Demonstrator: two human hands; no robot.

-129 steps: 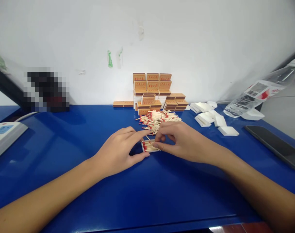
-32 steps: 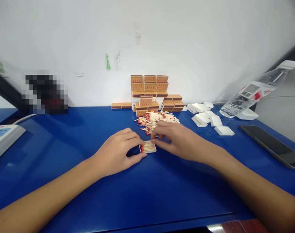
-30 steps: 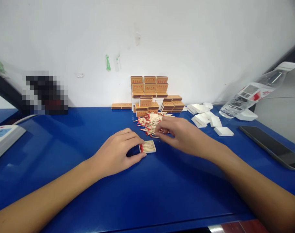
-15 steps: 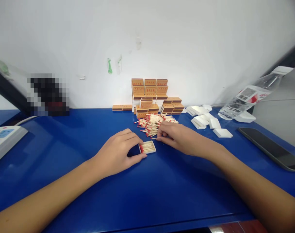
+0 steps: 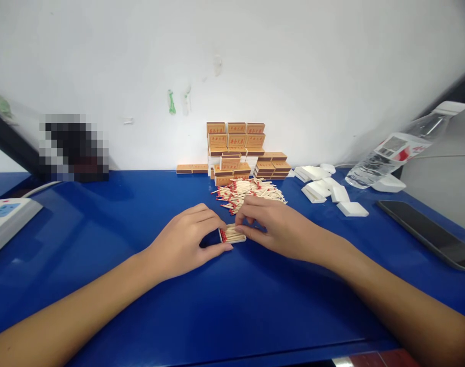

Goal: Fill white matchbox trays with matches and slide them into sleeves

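A small white matchbox tray (image 5: 239,240) lies on the blue table, part-filled with matches whose red heads point left. My left hand (image 5: 189,235) steadies it from the left, with the index finger at its far corner and the thumb at its near side. Over the tray's right end, my right hand (image 5: 273,224) is closed in a pinch on a matchstick (image 5: 238,230), partly hidden by the fingers. Just behind is a loose heap of red-headed matches (image 5: 251,190).
Stacked orange matchboxes (image 5: 236,141) stand against the wall. Several white trays (image 5: 352,209) are scattered right of the heap, near a tilted plastic bottle (image 5: 393,150) and a black phone (image 5: 427,232). A white power strip (image 5: 14,214) sits at far left.
My right hand has moved left and slightly down with the matchstick, from the heap's edge to over the tray. My left hand stays at the tray.
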